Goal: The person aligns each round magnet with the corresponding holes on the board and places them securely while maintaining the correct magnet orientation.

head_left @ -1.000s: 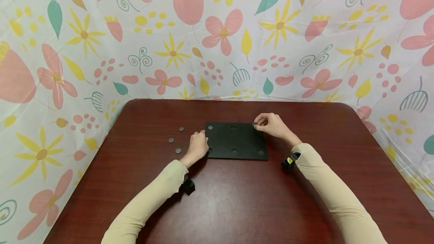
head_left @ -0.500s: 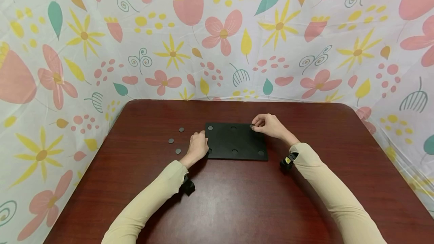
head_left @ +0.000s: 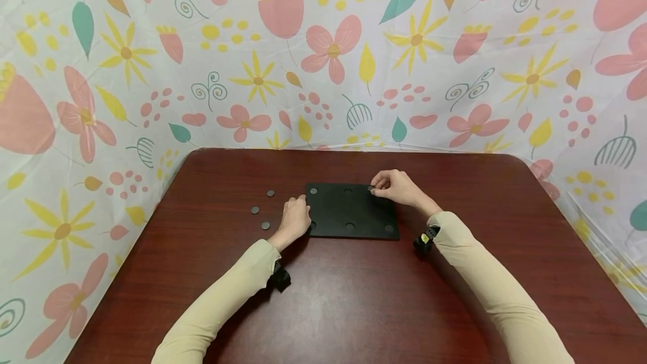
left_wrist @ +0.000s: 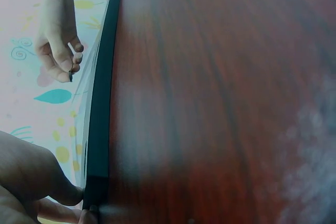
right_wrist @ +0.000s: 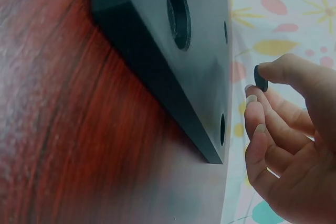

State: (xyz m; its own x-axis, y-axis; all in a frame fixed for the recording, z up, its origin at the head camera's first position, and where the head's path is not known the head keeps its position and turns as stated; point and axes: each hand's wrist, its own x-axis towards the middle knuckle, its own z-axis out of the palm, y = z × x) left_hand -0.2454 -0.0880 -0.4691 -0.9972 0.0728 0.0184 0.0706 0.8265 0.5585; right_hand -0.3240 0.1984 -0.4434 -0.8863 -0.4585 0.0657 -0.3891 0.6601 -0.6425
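Observation:
A flat black board [head_left: 349, 206] with several round recesses lies on the table. A grey disc [head_left: 313, 191] sits in its back left recess. My left hand [head_left: 292, 218] grips the board's left edge, partly covering the front left recess; the left wrist view shows the fingertips pinching that edge. Over the back right part of the board is my right hand [head_left: 396, 187]. Between thumb and fingertips it pinches a small dark disc [right_wrist: 261, 78], held on edge above the board's surface. A round recess [right_wrist: 179, 16] shows up close in the right wrist view.
Three loose grey discs lie left of the board: a back one [head_left: 270, 193], a middle one [head_left: 255, 210] and a front one [head_left: 265, 226]. The reddish-brown table [head_left: 343, 302] meets a flower-patterned cloth [head_left: 333, 100] behind and at both sides.
My right hand has moved slightly left over the back of the board, carrying the small disc with it. The left hand and the board have stayed in place.

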